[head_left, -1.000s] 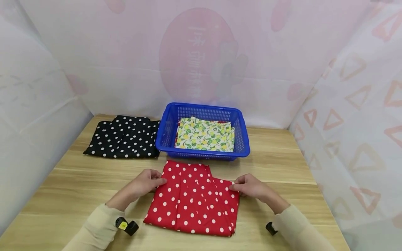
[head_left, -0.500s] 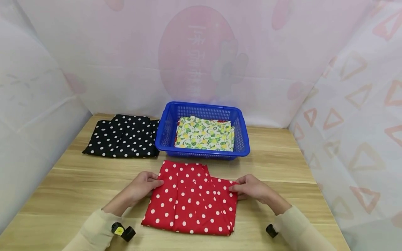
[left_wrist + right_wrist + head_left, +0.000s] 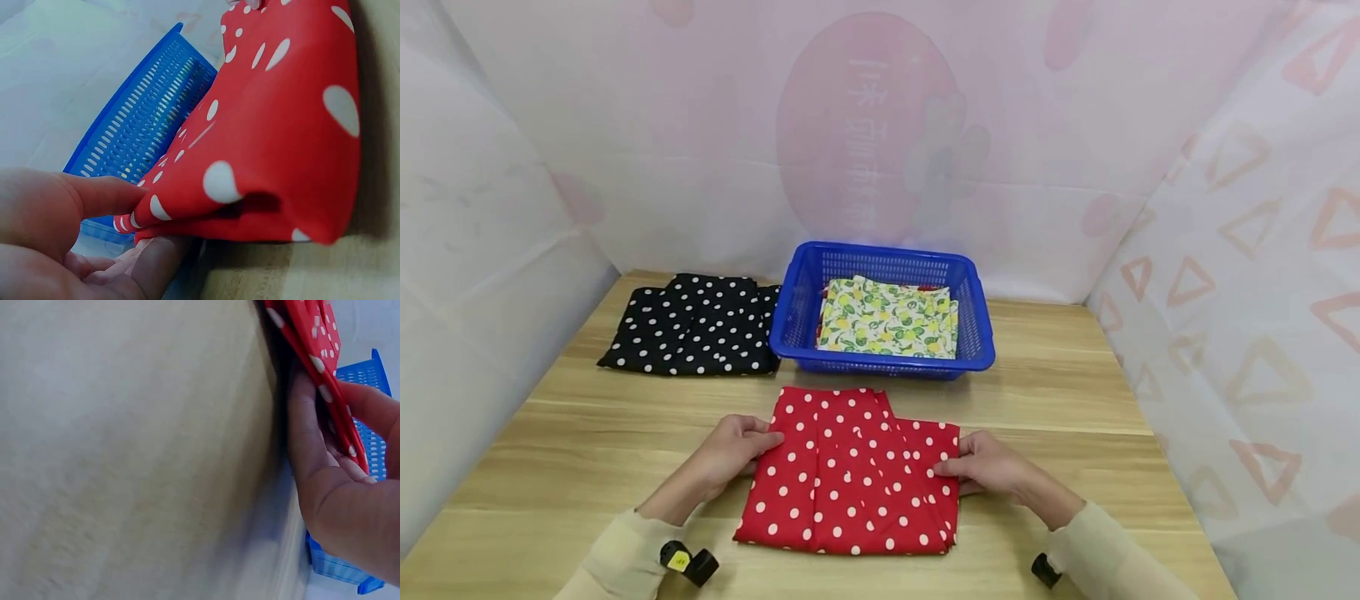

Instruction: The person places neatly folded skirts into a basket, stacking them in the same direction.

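Red cloth (image 3: 850, 475) w/ white dots lies folded in front of the person, btwn the two hands, on the near side of the basket (image 3: 880, 367) & just apart from it in head view. L hand (image 3: 727, 454) pinches its left edge, thumb on top, fingers tucked under; R hand (image 3: 992, 467) grips the right edge same way, thumb over, fingers below (right wrist view shows them btwn cloth & table (image 3: 1060, 383)). Left wrist view: folded layers gape a bit near the L hand's hold. Far edge is stepped, left part reaching farther back than right.

Basket is blue w/ slotted walls, near the back wall (image 3: 700, 183); inside lies a folded lemon cloth (image 3: 887, 321), w/ bits of red peeking past its edges. Black cloth (image 3: 700, 325), white-dotted, folded, sits left of basket; can't tell if they touch. Both sleeves pale; black gadget (image 3: 688, 562) w/ yellow tag at the L wrist, another black bit (image 3: 1045, 570) at the R.
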`<state>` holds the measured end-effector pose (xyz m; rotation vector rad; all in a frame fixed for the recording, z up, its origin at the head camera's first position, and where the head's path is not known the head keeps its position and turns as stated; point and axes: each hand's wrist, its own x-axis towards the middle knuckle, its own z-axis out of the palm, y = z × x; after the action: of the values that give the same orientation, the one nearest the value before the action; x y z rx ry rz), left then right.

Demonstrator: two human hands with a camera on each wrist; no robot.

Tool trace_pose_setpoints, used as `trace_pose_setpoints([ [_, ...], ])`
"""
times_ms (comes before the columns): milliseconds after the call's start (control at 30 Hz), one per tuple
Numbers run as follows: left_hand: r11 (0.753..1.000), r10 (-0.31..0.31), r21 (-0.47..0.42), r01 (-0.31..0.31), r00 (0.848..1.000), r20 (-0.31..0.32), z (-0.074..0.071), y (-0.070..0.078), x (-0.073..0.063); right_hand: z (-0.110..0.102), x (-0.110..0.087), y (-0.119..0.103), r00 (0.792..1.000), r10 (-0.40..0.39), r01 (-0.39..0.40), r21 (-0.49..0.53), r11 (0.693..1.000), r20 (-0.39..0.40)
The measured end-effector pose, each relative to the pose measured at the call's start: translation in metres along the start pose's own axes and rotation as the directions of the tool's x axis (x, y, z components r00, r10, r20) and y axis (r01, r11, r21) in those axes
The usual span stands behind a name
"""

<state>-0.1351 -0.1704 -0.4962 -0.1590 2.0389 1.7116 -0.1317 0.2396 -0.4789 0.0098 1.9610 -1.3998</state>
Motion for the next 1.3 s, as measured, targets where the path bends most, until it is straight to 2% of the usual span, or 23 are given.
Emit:
trace_pose_setpoints([
  [100, 1.0, -0.01, -0.002, 0.01, 1.0, -0.001, -0.001, -0.003, -0.002, 0.002, 0.0, 0.002, 1.0, -0.008, 0.008, 0.008, 1.0, -0.003],
  [267, 1.0, 0.003, -0.006, -0.003, 0.999, 0.04, -0.004, -0.003, -0.012, 0.003, -0.004, 0.0, 0.999, -0.031, 0.03, 0.018, 0.999, 0.017],
  [500, 1.0, -0.011, -0.029, 0.013, 0.998, 0.058, -0.007, 0.0, -0.035, 0.003, -0.014, -0.012, 0.998, -0.042, 0.041, 0.015, 0.999, 0.045],
  [600, 0.999, 0.003, -0.047, 0.001, 0.997, 0.076, -0.01, 0.006, -0.048, 0.002, -0.022, -0.02, 0.998, -0.047, 0.048, -0.002, 0.999, 0.044],
  [800, 0.998, 0.06, -0.022, -0.058, 0.994, 0.093, -0.019, 0.032, -0.071, -0.003, -0.041, -0.048, 0.996, -0.082, 0.083, -0.056, 0.995, 0.017],
  [967, 0.993, 0.115, 0.017, -0.117, 0.989, 0.093, -0.025, 0.06, -0.081, -0.012, -0.05, -0.074, 0.993, -0.114, 0.114, -0.083, 0.99, 0.01],
  [1133, 0.981, 0.184, 0.054, -0.188, 0.98, 0.075, -0.029, 0.088, -0.074, -0.025, -0.049, -0.098, 0.99, -0.137, 0.135, -0.104, 0.985, -0.017],
  [1300, 0.971, 0.194, 0.14, -0.195, 0.981, 0.019, -0.033, 0.118, -0.051, -0.043, -0.038, -0.127, 0.984, -0.159, 0.146, -0.145, 0.979, -0.081],
])
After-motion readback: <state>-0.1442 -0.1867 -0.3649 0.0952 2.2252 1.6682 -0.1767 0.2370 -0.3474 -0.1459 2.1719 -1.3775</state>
